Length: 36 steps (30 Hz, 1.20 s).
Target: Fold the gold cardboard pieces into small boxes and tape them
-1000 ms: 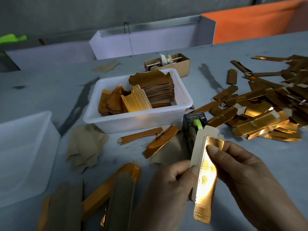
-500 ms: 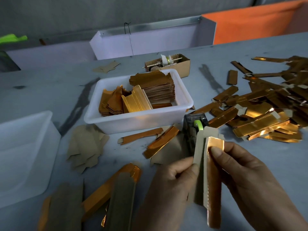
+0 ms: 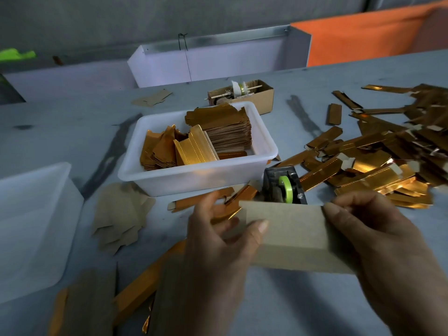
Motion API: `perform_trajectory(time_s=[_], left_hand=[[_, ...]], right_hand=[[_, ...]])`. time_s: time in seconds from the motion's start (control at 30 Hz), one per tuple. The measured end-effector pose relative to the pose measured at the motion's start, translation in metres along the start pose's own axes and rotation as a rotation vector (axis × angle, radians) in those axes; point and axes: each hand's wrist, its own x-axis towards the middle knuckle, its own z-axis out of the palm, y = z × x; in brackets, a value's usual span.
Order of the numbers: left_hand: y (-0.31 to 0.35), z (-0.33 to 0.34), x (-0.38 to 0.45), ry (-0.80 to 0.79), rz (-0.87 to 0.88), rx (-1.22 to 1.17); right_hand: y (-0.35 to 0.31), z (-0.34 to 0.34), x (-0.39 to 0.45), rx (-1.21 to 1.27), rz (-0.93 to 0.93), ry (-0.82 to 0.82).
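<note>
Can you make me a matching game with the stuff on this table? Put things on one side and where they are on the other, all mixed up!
Things:
1. tape dispenser
2. stack of flat gold pieces
3. cardboard piece
4. small brown box

Places:
A. behind the white tub
B. held between both hands
C. inside the white tub
D. just right of the white tub's front corner

Pairs: 1-D, 2-C, 3-B, 4-A

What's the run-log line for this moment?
left hand: holds cardboard piece | right hand: holds same piece, plain side up | tape dispenser: behind, untouched
</note>
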Motion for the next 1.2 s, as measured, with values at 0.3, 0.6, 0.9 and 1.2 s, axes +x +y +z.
perform_trajectory(time_s=[0.3, 0.6, 0.9, 1.2], left_hand=[[-0.018, 0.031, -0.012, 0.085, -0.281, -0.620], [-0.001, 0.009, -0.015, -0.010, -0.132, -0.135], [-0.003, 0.010, -0.018, 0.022, -0.109, -0.113], [-0.001, 0.011, -0.019, 0.065, -0.085, 0.020]], right_hand=[[0.012, 0.027, -0.023, 0.121, 0.017, -0.080], [0.008, 0.024, -0.016, -0.066, -0.001, -0.271], [0.016, 0.024, -0.024, -0.446, -0.358, -0.164], [0.020, 0.033, -0.032, -0.520, -0.501, -0.104]])
